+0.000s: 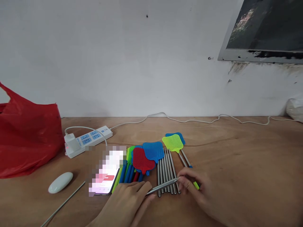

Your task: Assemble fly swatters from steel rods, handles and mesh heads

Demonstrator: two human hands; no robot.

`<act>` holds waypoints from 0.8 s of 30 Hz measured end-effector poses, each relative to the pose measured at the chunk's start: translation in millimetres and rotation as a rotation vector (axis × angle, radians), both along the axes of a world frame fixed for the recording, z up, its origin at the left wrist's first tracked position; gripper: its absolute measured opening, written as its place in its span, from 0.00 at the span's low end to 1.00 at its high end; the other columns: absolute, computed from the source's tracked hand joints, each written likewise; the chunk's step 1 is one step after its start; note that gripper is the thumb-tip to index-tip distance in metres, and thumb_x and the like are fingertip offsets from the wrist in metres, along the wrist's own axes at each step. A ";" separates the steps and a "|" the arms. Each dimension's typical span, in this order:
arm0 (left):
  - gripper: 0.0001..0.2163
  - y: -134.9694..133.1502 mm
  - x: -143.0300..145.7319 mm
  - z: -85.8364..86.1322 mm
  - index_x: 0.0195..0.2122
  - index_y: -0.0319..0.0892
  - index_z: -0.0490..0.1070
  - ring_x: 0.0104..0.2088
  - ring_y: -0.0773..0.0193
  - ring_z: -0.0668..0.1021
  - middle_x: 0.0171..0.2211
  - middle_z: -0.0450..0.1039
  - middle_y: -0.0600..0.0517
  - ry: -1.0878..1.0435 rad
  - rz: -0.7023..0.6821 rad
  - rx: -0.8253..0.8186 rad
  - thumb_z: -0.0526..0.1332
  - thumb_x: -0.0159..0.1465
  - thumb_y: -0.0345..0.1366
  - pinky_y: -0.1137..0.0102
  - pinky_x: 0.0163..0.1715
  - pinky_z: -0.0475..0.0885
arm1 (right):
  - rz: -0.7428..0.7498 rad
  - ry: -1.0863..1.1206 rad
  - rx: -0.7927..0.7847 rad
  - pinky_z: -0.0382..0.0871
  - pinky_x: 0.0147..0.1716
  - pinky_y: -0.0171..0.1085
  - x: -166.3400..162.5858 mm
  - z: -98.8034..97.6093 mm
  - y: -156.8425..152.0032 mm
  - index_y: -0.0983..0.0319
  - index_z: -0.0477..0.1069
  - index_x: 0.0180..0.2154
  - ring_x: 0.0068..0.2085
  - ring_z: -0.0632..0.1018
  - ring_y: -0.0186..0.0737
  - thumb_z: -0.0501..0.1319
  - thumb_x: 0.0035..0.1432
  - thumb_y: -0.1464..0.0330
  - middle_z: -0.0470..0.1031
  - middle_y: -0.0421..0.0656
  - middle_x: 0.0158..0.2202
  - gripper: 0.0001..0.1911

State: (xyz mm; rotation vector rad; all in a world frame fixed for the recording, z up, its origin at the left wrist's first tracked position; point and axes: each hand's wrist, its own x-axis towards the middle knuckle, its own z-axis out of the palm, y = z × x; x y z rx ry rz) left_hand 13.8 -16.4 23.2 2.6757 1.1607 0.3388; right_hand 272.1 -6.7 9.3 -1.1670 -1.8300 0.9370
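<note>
A slim metal rod [163,185] is held almost level between my hands, low over the table. My left hand [129,199] closes around its left end, and what lies under the fingers is hidden. At the right end, the fingertips of my right hand [193,186] pinch it. Just beneath lies a row of several similar metal rods [167,170]. Fly swatter heads are stacked beyond my left hand, with a red one [143,160] and a blue one [153,151] on top. Coloured handles [127,173] lie beside them. Past my right hand, a yellow-green fly swatter [173,142] partly covers a blue one [181,137].
A lit phone [109,176], partly pixelated, lies left of the handles. Farther left are a white mouse [61,182], a power strip [104,133] with a plug, and a red plastic bag [30,135]. A white cable [187,121] runs along the wall.
</note>
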 end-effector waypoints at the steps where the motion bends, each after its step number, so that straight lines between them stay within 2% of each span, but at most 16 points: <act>1: 0.11 0.2 -1.1 0.1 0.35 0.45 0.65 0.29 0.58 0.80 0.33 0.78 0.52 -0.005 -0.002 0.003 0.48 0.74 0.34 0.70 0.26 0.62 | -0.044 0.113 -0.064 0.68 0.25 0.33 1.7 -1.1 2.7 0.59 0.73 0.31 0.25 0.75 0.36 0.58 0.66 0.51 0.76 0.39 0.25 0.20; 5: 0.12 1.6 0.3 -4.9 0.33 0.45 0.64 0.27 0.59 0.79 0.29 0.76 0.53 -0.019 0.000 0.029 0.48 0.74 0.35 0.69 0.24 0.59 | -0.144 0.468 -0.303 0.70 0.20 0.32 -1.4 -3.0 10.6 0.62 0.74 0.31 0.23 0.74 0.35 0.67 0.55 0.46 0.77 0.41 0.26 0.24; 8: 0.12 2.9 6.5 -7.3 0.33 0.45 0.65 0.26 0.58 0.78 0.27 0.76 0.53 -0.028 0.024 0.070 0.48 0.74 0.35 0.68 0.23 0.61 | -0.117 0.605 -0.466 0.67 0.17 0.29 -13.0 -0.2 10.7 0.63 0.76 0.32 0.23 0.75 0.34 0.72 0.49 0.48 0.77 0.42 0.27 0.24; 10: 0.13 4.4 9.8 -4.7 0.34 0.44 0.67 0.28 0.57 0.79 0.29 0.76 0.52 -0.051 0.020 0.081 0.49 0.74 0.36 0.68 0.26 0.65 | -0.088 0.662 -0.534 0.68 0.17 0.28 -20.0 3.7 11.1 0.64 0.76 0.31 0.25 0.75 0.33 0.74 0.46 0.49 0.76 0.42 0.27 0.25; 13: 0.10 10.0 10.3 1.5 0.40 0.43 0.70 0.41 0.53 0.80 0.40 0.78 0.47 -0.139 0.027 0.137 0.52 0.73 0.40 0.63 0.41 0.73 | -0.194 0.771 -0.479 0.66 0.17 0.27 -22.4 10.1 18.0 0.63 0.75 0.29 0.25 0.73 0.32 0.75 0.43 0.49 0.73 0.39 0.25 0.25; 15: 0.12 17.5 8.7 2.6 0.50 0.41 0.70 0.51 0.50 0.77 0.51 0.76 0.43 -0.149 0.045 0.181 0.53 0.73 0.42 0.56 0.51 0.72 | -0.291 0.832 -0.428 0.62 0.15 0.26 -18.4 11.7 26.4 0.62 0.72 0.28 0.22 0.70 0.30 0.74 0.45 0.49 0.72 0.38 0.24 0.24; 18: 0.21 32.7 6.3 -4.6 0.63 0.38 0.62 0.62 0.46 0.69 0.63 0.67 0.40 -0.036 0.046 0.225 0.53 0.73 0.44 0.50 0.59 0.67 | -0.318 0.862 -0.442 0.57 0.14 0.25 -10.3 6.2 38.8 0.61 0.68 0.28 0.17 0.65 0.25 0.72 0.48 0.48 0.69 0.34 0.21 0.25; 21: 0.28 46.3 5.6 -17.7 0.68 0.36 0.56 0.66 0.46 0.65 0.66 0.63 0.38 0.045 0.034 0.257 0.53 0.73 0.48 0.48 0.62 0.65 | -0.266 0.859 -0.495 0.49 0.12 0.26 -6.0 -4.7 45.6 0.60 0.65 0.28 0.13 0.57 0.24 0.71 0.47 0.46 0.61 0.30 0.15 0.27; 24: 0.27 51.2 6.6 -24.6 0.66 0.35 0.60 0.64 0.44 0.68 0.64 0.67 0.38 0.060 0.042 0.261 0.53 0.73 0.48 0.46 0.62 0.65 | -0.220 0.811 -0.550 0.45 0.11 0.26 -6.6 -11.2 46.8 0.61 0.66 0.27 0.12 0.52 0.23 0.71 0.44 0.44 0.56 0.28 0.11 0.28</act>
